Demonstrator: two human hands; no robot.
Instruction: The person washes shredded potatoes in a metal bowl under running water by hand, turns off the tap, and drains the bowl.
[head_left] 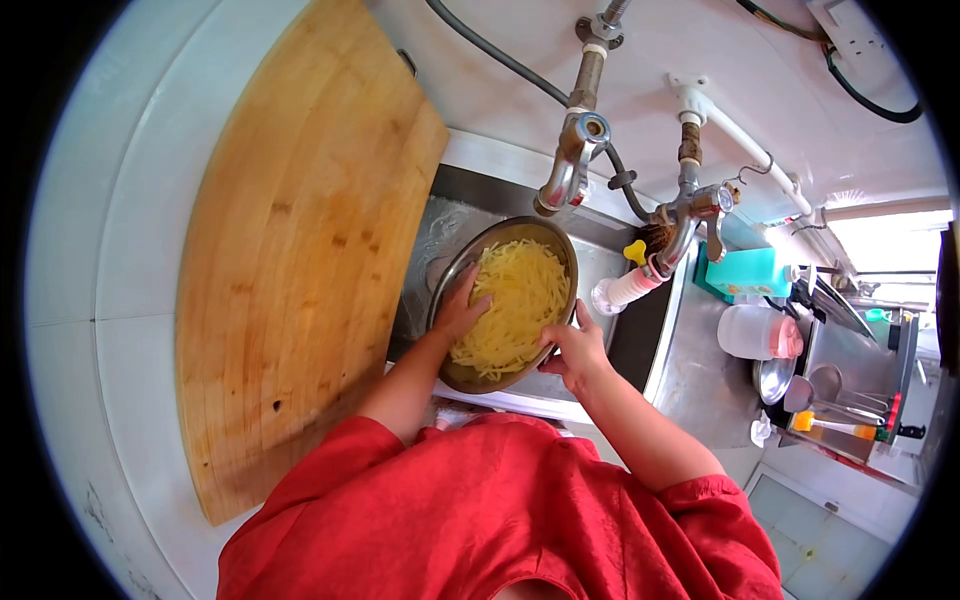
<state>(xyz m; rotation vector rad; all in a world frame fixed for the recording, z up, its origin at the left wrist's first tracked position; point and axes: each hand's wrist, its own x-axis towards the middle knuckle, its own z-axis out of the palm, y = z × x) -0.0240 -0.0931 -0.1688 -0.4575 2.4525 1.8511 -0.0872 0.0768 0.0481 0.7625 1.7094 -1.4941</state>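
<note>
A round metal bowl (536,230) is tilted over the sink (603,268), full of pale yellow strips (517,305) that look like shredded potato. On the bowl's left side, my left hand (460,308) holds the rim, with its thumb side reaching inside against the strips. My right hand (578,350) grips the opposite rim, thumb raised and fingers partly hidden at the bowl's edge. Above the bowl hangs a metal tap (572,165); no water shows running from it.
A large wooden cutting board (300,250) stands left of the sink. Right of the bowl is a second tap (690,215) with a pink-and-white nozzle (628,289). Farther right are a turquoise bottle (745,272), a clear plastic container (745,332) and several utensils (830,390).
</note>
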